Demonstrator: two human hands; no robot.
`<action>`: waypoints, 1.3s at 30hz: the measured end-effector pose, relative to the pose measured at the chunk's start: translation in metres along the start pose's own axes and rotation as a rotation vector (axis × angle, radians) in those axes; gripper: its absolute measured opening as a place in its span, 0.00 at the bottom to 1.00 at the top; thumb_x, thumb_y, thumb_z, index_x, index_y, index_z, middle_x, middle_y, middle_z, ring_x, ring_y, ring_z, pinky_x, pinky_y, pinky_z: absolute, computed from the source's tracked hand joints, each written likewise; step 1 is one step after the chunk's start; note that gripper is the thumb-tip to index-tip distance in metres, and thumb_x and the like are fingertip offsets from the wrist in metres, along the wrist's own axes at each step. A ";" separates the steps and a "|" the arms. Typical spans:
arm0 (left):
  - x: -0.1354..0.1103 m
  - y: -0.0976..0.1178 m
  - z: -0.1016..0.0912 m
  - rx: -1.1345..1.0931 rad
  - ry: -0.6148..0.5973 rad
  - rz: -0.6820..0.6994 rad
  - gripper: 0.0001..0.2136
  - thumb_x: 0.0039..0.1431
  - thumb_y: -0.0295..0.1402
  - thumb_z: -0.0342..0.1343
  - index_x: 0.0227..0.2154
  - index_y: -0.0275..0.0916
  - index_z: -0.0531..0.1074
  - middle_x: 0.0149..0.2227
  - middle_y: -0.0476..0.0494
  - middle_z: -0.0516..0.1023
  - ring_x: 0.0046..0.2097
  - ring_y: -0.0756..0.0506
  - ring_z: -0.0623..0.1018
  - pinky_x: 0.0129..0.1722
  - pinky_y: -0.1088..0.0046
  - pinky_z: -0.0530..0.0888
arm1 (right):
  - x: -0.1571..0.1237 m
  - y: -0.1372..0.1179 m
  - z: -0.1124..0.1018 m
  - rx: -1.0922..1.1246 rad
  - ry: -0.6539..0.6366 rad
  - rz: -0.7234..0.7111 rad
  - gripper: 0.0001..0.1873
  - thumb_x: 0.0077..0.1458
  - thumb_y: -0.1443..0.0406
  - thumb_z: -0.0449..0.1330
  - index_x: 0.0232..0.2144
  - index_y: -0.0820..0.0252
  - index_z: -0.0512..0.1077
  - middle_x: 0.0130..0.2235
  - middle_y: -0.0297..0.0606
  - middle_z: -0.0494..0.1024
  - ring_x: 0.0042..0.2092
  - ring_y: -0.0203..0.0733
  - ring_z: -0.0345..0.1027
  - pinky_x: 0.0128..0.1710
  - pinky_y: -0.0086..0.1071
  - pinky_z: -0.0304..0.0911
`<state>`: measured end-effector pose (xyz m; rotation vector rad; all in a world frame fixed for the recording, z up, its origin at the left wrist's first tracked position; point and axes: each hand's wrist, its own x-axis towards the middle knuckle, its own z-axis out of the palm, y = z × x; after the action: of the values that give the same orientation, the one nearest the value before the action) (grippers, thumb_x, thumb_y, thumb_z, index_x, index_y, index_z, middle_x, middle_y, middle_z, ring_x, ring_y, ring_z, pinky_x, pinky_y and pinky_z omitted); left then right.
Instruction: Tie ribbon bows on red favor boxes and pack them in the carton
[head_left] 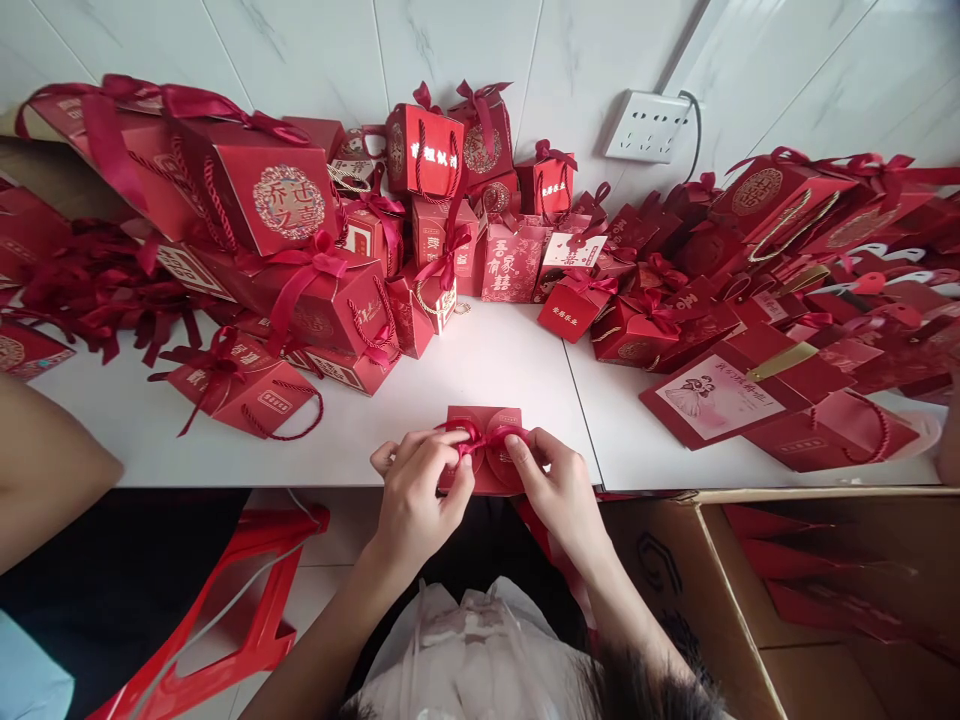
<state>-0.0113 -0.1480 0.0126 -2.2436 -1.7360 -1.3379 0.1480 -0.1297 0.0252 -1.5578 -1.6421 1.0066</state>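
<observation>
A small red gift box (501,480) sits at the front edge of the white table, close to my body. A dark red satin ribbon (486,436) lies across its top, looped into what looks like a bow. My left hand (427,475) pinches the ribbon's left loop between thumb and fingers. On the other side my right hand (553,480) grips the right loop, thumb on top. Both hands rest over the box top, and the knot between them shows. The lower side of the box is partly hidden by my hands.
Finished-looking red boxes with bows (289,200) are stacked along the back. A heap of ribbons (105,275) lies left. Flat red pieces and boxes crowd the right, by a power strip (651,126). An open carton (750,590) stands right below; another person's arm (52,470) is left.
</observation>
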 end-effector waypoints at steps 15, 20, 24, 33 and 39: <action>0.006 -0.020 0.002 -0.201 -0.118 -0.217 0.08 0.53 0.33 0.51 0.20 0.41 0.62 0.36 0.43 0.71 0.44 0.40 0.71 0.45 0.61 0.62 | 0.001 0.003 -0.002 0.141 -0.040 -0.006 0.15 0.55 0.55 0.55 0.24 0.59 0.65 0.24 0.32 0.67 0.27 0.35 0.58 0.28 0.28 0.56; 0.009 -0.023 0.005 -0.202 -0.156 -0.306 0.09 0.57 0.36 0.51 0.23 0.41 0.65 0.30 0.47 0.68 0.38 0.44 0.70 0.43 0.64 0.64 | 0.002 0.006 -0.002 0.157 -0.026 -0.037 0.15 0.56 0.56 0.55 0.24 0.60 0.66 0.24 0.33 0.69 0.28 0.35 0.59 0.29 0.29 0.58; 0.011 -0.026 0.005 -0.329 -0.212 -0.311 0.09 0.59 0.35 0.50 0.23 0.41 0.64 0.30 0.47 0.66 0.37 0.45 0.69 0.40 0.69 0.67 | 0.005 0.011 -0.002 0.219 -0.042 -0.024 0.16 0.55 0.54 0.56 0.24 0.60 0.66 0.24 0.33 0.69 0.27 0.36 0.61 0.28 0.29 0.58; 0.009 -0.036 0.005 -0.537 -0.281 -0.345 0.10 0.60 0.35 0.48 0.23 0.40 0.61 0.30 0.48 0.63 0.34 0.49 0.68 0.36 0.74 0.69 | 0.015 0.029 -0.006 0.397 -0.150 -0.010 0.17 0.53 0.52 0.59 0.26 0.60 0.67 0.26 0.33 0.71 0.29 0.36 0.64 0.31 0.29 0.60; 0.010 -0.041 0.007 -0.565 -0.298 -0.330 0.11 0.60 0.36 0.47 0.23 0.40 0.60 0.29 0.48 0.62 0.33 0.48 0.66 0.33 0.74 0.67 | 0.018 0.031 -0.013 0.362 -0.152 0.013 0.20 0.52 0.49 0.59 0.24 0.60 0.65 0.26 0.34 0.69 0.29 0.36 0.61 0.30 0.30 0.59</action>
<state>-0.0390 -0.1209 -0.0052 -2.6360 -2.1140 -1.8363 0.1732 -0.1107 0.0042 -1.2772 -1.4484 1.3712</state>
